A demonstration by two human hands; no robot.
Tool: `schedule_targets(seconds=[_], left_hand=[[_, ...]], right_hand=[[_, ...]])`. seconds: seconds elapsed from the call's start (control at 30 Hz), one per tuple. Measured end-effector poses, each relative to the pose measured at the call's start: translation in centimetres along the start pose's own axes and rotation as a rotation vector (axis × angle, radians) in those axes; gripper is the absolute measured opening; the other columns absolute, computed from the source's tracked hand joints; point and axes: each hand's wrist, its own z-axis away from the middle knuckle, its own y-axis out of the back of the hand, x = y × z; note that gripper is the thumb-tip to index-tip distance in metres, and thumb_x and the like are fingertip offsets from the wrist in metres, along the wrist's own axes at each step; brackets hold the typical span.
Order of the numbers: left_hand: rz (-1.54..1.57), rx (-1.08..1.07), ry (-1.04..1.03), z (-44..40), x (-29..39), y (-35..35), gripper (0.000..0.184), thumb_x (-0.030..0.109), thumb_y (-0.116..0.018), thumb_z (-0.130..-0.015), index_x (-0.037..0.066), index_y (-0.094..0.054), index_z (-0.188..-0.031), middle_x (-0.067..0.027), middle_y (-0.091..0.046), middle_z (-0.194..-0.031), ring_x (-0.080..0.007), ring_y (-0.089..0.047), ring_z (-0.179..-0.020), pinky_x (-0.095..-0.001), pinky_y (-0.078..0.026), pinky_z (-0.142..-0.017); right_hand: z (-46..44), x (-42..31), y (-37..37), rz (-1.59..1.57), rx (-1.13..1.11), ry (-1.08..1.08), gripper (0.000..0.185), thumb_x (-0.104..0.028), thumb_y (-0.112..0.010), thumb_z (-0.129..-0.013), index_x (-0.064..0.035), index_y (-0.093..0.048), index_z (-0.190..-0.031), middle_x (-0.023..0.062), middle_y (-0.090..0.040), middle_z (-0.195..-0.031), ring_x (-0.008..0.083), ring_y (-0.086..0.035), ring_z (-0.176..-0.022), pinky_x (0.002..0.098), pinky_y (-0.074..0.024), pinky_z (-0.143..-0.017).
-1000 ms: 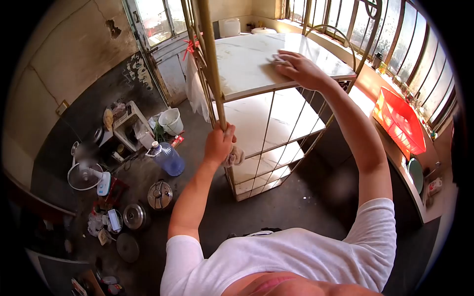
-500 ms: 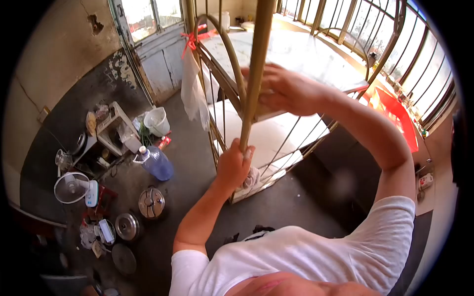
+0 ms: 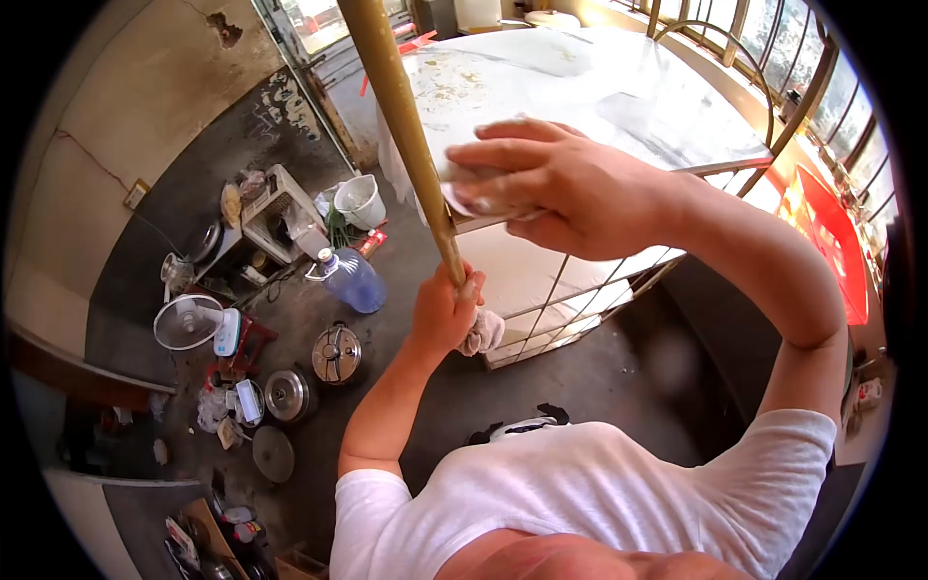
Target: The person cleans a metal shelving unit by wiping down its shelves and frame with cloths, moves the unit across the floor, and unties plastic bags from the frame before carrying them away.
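My left hand [image 3: 447, 311] is wrapped round the brass-coloured post [image 3: 401, 121] of a metal shelf rack. A crumpled greyish cloth [image 3: 482, 333] hangs just under that hand, against the rack. My right hand [image 3: 570, 188] holds a pale cloth [image 3: 488, 196] under its fingers at the near corner of the marble-patterned top shelf [image 3: 599, 82], close beside the post. Part of this cloth is hidden by the fingers. Lower white shelves [image 3: 541, 271] show beneath my right forearm.
On the floor at left stand a blue water bottle [image 3: 355, 281], a white bucket [image 3: 360, 202], a lidded pot [image 3: 336, 354], another pot [image 3: 287, 395] and a fan [image 3: 188, 323]. A red basket [image 3: 833, 237] lies at right near the barred windows.
My right hand has moved with its cloth from the middle of the top shelf to the corner by the post. My left hand still grips the post. The head view has shifted.
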Motion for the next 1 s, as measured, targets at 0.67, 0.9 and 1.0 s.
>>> schedule_targets(seconds=[0.67,0.9,1.0], left_hand=[[0.046,0.045,0.033,-0.1,0.3,-0.6,0.009,0.009,-0.047,-0.084,0.0,-0.045,-0.082,-0.0045,-0.049,-0.056,-0.0133,-0.053,-0.052,-0.026,-0.043,-0.051],[0.052,0.042,0.03,0.1,0.2,-0.5,0.008,0.008,-0.047,-0.084,0.0,-0.045,-0.082,-0.0049,-0.049,-0.057,-0.0135,-0.053,-0.052,-0.0263,-0.043,-0.05],[0.059,0.045,0.05,0.2,0.5,-0.5,0.01,0.009,-0.047,-0.084,0.0,-0.045,-0.081,-0.0047,-0.05,-0.057,-0.0135,-0.053,-0.052,-0.0264,-0.043,-0.051]], right_hand=[[-0.6,1.0,-0.4,0.014,0.099,-0.038,0.028,-0.021,-0.051,-0.08,-0.0116,-0.062,-0.103,0.0123,-0.054,-0.112,0.0293,-0.047,-0.108,0.0404,-0.0394,-0.088],[1.4,-1.3,0.1,0.055,0.069,-0.007,0.034,-0.017,-0.058,-0.075,-0.0161,-0.059,-0.108,0.0071,-0.052,-0.114,0.0253,-0.043,-0.113,0.0428,-0.0348,-0.091],[3.2,3.8,2.3,0.009,-0.124,-0.189,0.037,-0.011,-0.056,-0.078,-0.0132,-0.055,-0.115,0.0113,-0.045,-0.125,0.0297,-0.038,-0.118,0.0397,-0.033,-0.098]])
